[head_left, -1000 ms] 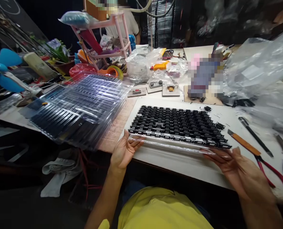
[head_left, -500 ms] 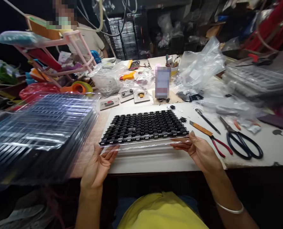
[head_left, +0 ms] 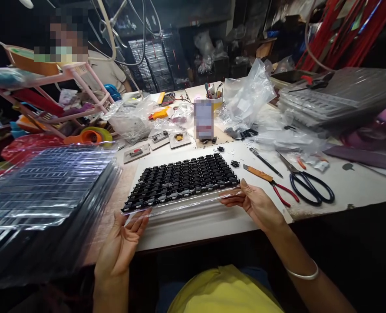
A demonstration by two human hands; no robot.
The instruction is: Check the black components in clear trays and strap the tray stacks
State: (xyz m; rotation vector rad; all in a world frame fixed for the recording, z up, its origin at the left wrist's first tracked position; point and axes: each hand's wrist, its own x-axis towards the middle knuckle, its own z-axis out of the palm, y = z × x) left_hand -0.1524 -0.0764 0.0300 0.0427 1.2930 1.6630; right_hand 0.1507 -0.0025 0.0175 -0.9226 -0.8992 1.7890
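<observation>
A clear plastic tray (head_left: 179, 202) filled with rows of small black parts (head_left: 183, 178) is held level between both hands, over the white work surface. My left hand (head_left: 124, 239) grips its near left corner, thumb at the edge and fingers underneath. At the near right corner my right hand (head_left: 256, 204) pinches the rim, the thumb on top and the fingers below. Two loose black parts (head_left: 235, 163) lie on the surface just beyond the tray's right side.
Left stands a tall stack of clear trays (head_left: 56, 187). To the right lie scissors (head_left: 310, 182), red-handled pliers (head_left: 282, 191), a cutter knife (head_left: 258, 173) and a pen-like tool (head_left: 266, 161). Plastic bags (head_left: 245, 95) and a phone (head_left: 203, 119) are behind. Another person (head_left: 106, 71) is at the far left.
The view has turned to the right, so everything appears shifted left. The tray stays in both hands, its left end now appearing lower and tilted in view.
</observation>
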